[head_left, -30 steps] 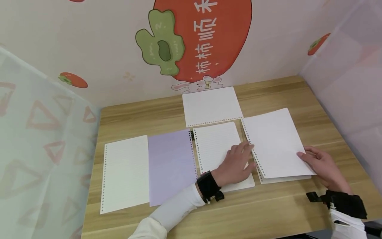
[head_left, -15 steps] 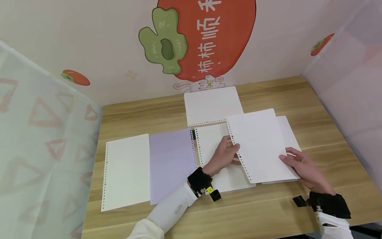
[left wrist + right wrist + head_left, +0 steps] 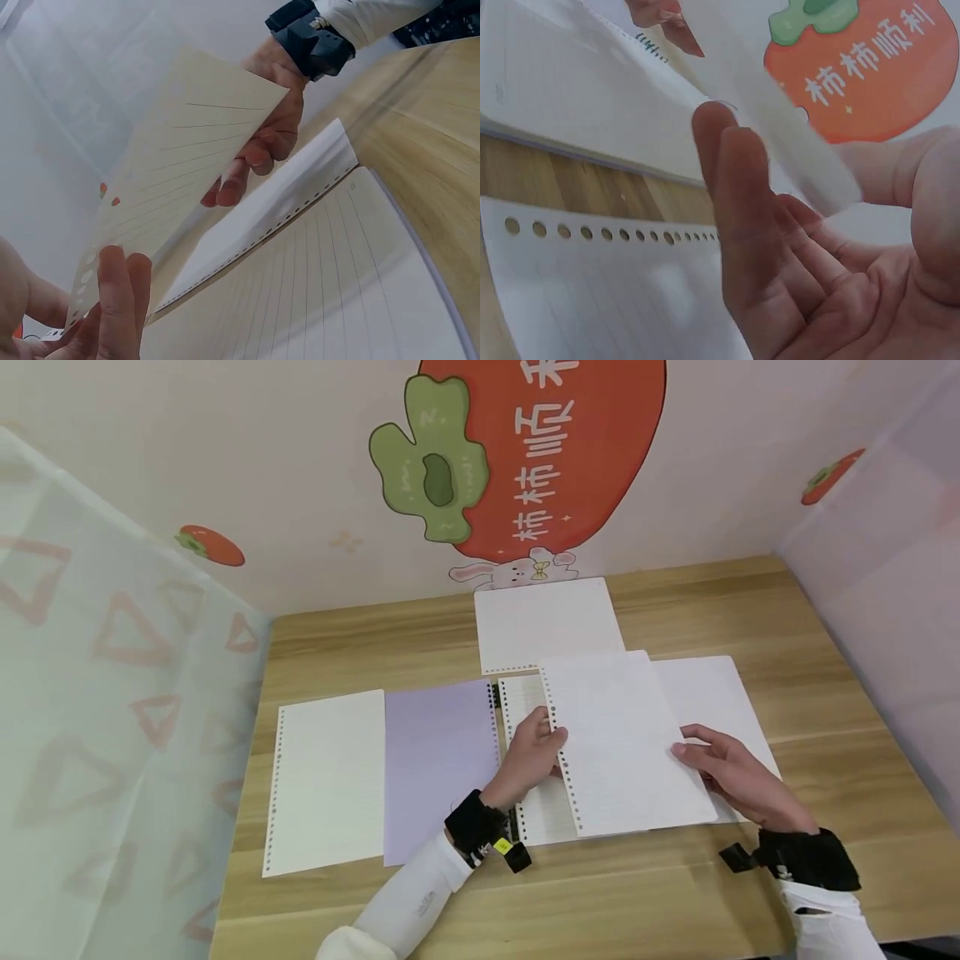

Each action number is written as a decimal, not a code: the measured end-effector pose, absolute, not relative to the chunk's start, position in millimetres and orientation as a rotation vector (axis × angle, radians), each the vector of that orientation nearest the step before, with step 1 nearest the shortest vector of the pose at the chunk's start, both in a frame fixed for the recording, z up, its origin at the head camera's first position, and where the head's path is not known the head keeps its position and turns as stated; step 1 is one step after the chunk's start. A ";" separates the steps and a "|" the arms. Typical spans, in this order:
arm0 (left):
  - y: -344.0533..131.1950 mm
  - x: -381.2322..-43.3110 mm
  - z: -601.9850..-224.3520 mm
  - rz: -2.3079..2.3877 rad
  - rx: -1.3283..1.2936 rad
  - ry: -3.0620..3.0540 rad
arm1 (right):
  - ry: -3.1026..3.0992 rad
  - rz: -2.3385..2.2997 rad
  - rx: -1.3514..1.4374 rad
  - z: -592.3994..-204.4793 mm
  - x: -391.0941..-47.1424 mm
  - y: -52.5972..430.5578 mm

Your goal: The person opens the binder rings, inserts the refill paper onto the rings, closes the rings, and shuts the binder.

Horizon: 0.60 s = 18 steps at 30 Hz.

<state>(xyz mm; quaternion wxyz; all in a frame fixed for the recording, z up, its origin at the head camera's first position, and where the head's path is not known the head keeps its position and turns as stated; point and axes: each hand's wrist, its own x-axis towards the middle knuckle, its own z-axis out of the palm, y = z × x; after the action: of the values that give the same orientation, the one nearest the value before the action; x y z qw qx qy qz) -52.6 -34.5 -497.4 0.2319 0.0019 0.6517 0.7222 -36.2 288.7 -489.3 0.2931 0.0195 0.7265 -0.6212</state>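
A loose-leaf sheet (image 3: 622,743), white and faintly lined with a punched left edge, is held raised over an open binder. My left hand (image 3: 522,758) pinches the punched edge, thumb in front and fingers behind. At the opposite edge, my right hand (image 3: 742,785) grips the sheet between thumb and fingers. In the left wrist view the sheet's ruled underside (image 3: 195,142) tilts above the lined page stack (image 3: 300,292). The binder's purple cover (image 3: 438,768) lies left of that stack, with dark rings (image 3: 496,696) between them. Most of the stack is hidden by the sheet.
Another punched sheet (image 3: 720,710) lies at the right, partly behind my right hand. One lined sheet (image 3: 326,777) lies left of the purple cover, and one more (image 3: 551,622) at the back against the printed wall. The wooden table (image 3: 600,902) has walls on three sides.
Both hands have carried the sheet left, from over the right-hand sheet to above the binder's pages. The left hand went from resting at the punched edge to pinching it.
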 end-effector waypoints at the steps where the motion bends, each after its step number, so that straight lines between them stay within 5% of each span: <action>1: -37.7 -51.3 -497.1 1.978 0.004 1.789 | 1.941 -1.649 0.062 -488.3 -37.1 286.2; 18: -97.8 -38.4 -501.8 1.845 -0.081 1.952 | 2.022 -1.681 0.080 -501.2 -44.8 234.8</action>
<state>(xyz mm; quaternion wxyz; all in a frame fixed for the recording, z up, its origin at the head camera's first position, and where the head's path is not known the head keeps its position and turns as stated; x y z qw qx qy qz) -38.4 -97.8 -501.8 0.2253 -0.0294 0.7077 0.6690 -44.8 234.8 -501.2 0.2524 0.0295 0.7437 -0.6183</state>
